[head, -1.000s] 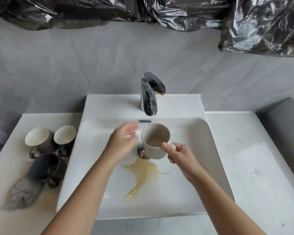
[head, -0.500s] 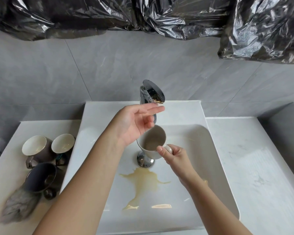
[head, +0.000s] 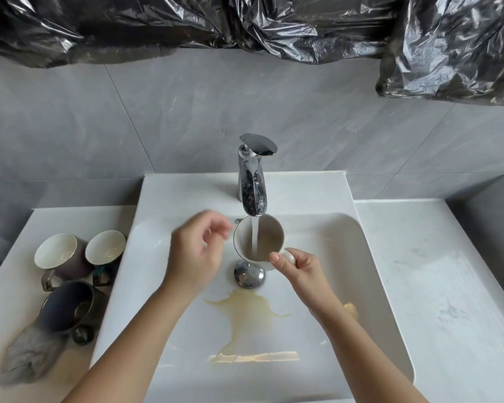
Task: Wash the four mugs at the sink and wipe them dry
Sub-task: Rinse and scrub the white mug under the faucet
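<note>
mug 1 of 4 only at rinse: right hand [head: 300, 269] pinches handle of white mug [head: 269, 238] under running tap [head: 252, 184] mid-frame over sink [head: 361, 257], left hand [head: 195, 254] beside it, fingers loosely curled, empty; three mugs [head: 61, 251] look unwashed lower left by grey cloth [head: 26, 359], no drying yet

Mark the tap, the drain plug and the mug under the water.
tap [head: 252, 181], head view, on its chrome spout body.
drain plug [head: 248, 275], head view, on its chrome cap.
mug [head: 271, 237], head view, on its inner wall right of the stream.
</note>
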`<action>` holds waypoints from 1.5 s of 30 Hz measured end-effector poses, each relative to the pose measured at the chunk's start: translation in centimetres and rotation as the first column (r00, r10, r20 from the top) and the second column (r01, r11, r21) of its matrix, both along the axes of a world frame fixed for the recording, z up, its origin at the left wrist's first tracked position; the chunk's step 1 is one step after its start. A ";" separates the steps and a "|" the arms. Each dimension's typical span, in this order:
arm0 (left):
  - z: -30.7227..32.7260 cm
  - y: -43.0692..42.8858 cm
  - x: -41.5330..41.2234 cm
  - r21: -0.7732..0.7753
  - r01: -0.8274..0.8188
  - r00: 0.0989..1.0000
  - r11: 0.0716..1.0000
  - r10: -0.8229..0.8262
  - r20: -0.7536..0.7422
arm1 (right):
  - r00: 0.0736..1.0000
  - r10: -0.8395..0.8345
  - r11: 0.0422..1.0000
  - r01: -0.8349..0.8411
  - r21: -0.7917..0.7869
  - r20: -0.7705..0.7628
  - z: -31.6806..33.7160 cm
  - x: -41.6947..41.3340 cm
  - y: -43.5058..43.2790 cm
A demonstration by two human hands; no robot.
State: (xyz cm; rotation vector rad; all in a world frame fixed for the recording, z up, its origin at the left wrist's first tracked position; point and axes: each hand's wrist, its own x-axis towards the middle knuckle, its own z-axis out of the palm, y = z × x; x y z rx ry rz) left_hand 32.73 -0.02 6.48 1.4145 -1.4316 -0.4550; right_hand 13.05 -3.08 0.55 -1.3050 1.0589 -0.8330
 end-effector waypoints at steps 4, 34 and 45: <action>-4.3 0.4 0.5 0.286 0.300 0.614 0.910 -0.414 0.672 | 0.997 0.051 0.999 -0.052 -0.014 -0.051 -0.2 0.1 -0.4; -7.4 -1.7 -2.6 0.639 0.108 0.520 0.762 -0.591 0.616 | 0.996 -0.045 0.966 0.062 0.250 -0.074 -1.3 1.3 -2.6; -6.4 -1.1 -1.7 0.377 0.228 0.363 0.898 -0.437 0.823 | 0.947 -0.186 0.919 0.073 0.387 0.263 -3.7 1.3 -1.0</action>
